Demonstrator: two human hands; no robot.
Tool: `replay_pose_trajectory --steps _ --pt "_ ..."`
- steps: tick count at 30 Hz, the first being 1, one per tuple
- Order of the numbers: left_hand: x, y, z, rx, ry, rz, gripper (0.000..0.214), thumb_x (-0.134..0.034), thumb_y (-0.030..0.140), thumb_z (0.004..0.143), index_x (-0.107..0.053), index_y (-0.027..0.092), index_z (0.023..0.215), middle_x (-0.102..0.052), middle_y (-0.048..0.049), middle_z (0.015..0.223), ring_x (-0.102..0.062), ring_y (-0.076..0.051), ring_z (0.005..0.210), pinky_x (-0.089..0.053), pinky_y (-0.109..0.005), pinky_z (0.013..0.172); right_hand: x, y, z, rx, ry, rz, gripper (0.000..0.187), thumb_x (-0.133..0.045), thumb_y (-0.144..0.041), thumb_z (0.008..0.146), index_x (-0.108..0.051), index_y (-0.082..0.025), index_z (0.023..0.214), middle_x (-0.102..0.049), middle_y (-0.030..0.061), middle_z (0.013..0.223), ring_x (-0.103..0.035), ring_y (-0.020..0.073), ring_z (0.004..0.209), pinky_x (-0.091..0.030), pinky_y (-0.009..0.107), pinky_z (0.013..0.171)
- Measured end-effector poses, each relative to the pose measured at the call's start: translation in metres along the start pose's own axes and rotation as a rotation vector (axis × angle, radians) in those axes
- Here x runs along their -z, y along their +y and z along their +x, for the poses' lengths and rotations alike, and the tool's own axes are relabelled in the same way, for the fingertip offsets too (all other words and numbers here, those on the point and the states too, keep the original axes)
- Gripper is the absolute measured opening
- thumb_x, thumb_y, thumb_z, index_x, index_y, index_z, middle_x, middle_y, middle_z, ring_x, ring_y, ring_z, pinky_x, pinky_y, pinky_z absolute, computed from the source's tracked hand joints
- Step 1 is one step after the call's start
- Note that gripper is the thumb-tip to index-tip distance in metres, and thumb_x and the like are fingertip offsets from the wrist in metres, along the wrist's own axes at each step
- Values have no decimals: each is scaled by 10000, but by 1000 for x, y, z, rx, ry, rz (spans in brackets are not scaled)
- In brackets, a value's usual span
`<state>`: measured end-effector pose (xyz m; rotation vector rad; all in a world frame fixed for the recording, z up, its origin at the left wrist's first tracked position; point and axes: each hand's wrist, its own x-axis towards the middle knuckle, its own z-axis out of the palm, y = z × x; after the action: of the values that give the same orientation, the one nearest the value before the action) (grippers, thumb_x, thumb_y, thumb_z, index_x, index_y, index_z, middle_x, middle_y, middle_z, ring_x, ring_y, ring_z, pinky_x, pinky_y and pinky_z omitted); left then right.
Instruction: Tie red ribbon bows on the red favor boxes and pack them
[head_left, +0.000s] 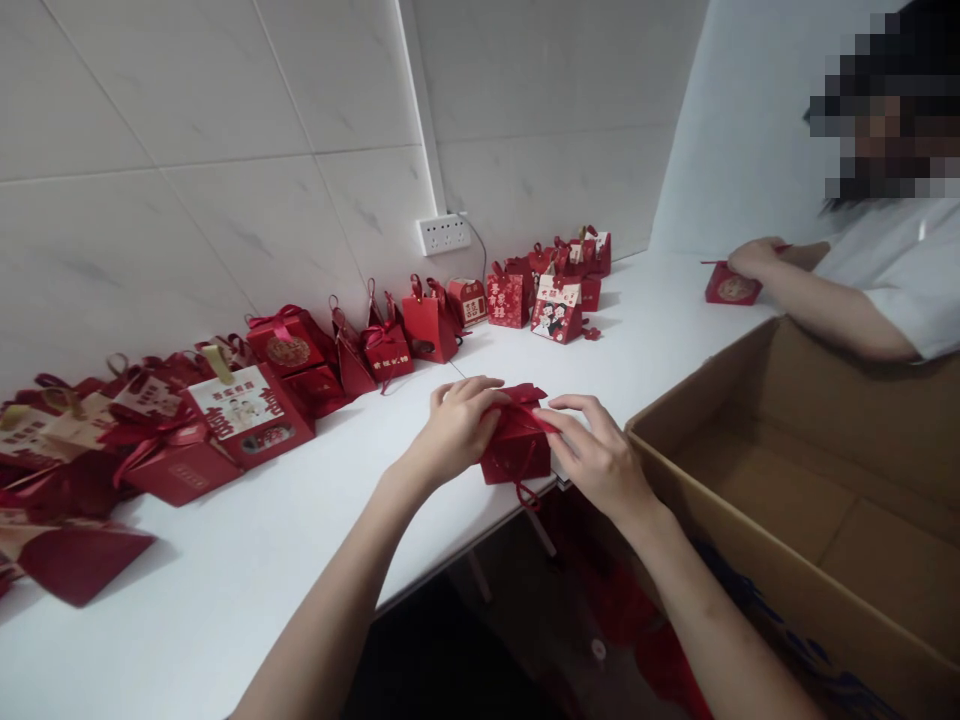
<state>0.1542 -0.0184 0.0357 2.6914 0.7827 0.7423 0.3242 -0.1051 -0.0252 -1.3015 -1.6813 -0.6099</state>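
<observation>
Gripping the red box at the table edge, your left hand and right hand clamp its sides; in my judgement, uneven ribbon tension could tip it off.

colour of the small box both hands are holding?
Red, with a red ribbon: the small box between left hand and right hand, head view.

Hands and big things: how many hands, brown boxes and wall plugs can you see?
Bare hands: 3 (left hand, right hand, co-worker's hand)
Open brown cardboard box: 1
White wall socket strip: 1
Total: 5
</observation>
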Motion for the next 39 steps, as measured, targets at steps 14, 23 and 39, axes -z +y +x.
replay_pose_trajectory --steps 14,23,39 --pt "-30 -17 -1 33 -33 -160 283 -410 191 885 -635 232 1052 -586 -67 1212 -504 -222 1150 -383 -445 993 1 6 2 118 49 64 118 -580 -74 813 -653 -134 883 -629 97 817 -598 201 804 -514 378 746" --pt "-34 -16 -2 68 2 -239 279 -411 226 889 -663 227 1009 -592 -69 1208 -485 -236 1184 -367 -468 1008 12 11 -21 236 2 23 236 -592 -11 767 -632 -147 955 -634 80 794 -585 190 753 -504 402 723" --pt "-64 -60 -21 574 335 -1085 452 -432 509 832 -490 224 1178 -515 -114 1315 -468 -270 1226 -389 -437 959 -27 34 -26 -593 -423 757 928 -738 -410 651 -193 -262 1387 -287 152 1420 -359 303 1300 -409 496 998"
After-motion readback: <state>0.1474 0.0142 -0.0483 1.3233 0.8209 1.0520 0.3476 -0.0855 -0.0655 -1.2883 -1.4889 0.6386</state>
